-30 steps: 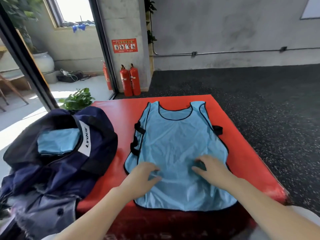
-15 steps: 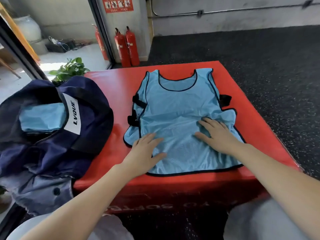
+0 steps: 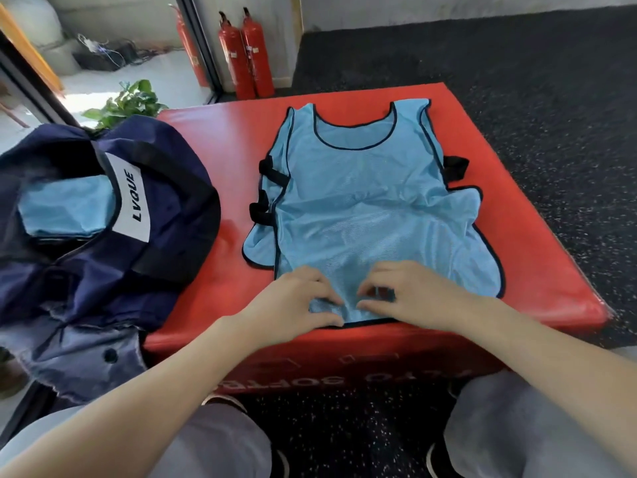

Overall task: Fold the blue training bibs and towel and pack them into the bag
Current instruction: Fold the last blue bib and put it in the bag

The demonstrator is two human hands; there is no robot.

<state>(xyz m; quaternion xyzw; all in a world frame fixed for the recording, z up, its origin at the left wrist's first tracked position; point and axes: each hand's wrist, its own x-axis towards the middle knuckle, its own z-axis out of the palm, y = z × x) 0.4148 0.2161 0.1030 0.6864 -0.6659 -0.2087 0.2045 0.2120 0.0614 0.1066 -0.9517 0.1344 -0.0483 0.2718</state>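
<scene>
A light blue training bib (image 3: 365,201) with black trim lies spread flat on the red padded box (image 3: 220,270), neck away from me. My left hand (image 3: 293,305) and my right hand (image 3: 410,294) sit close together at the bib's near hem, fingers curled and pinching the mesh. A navy bag (image 3: 113,215) labelled LVQUE lies open to the left, with folded blue cloth (image 3: 65,208) showing inside its opening.
Red fire extinguishers (image 3: 246,53) stand against the wall behind the box. A green plant (image 3: 127,101) sits at the back left by a glass door frame. Dark speckled floor (image 3: 537,98) surrounds the box. My knees are below its near edge.
Both hands slid from the bib's middle back to its near hem and came together, fingers curling from flat into a pinch on the fabric. The camera tilted further down.
</scene>
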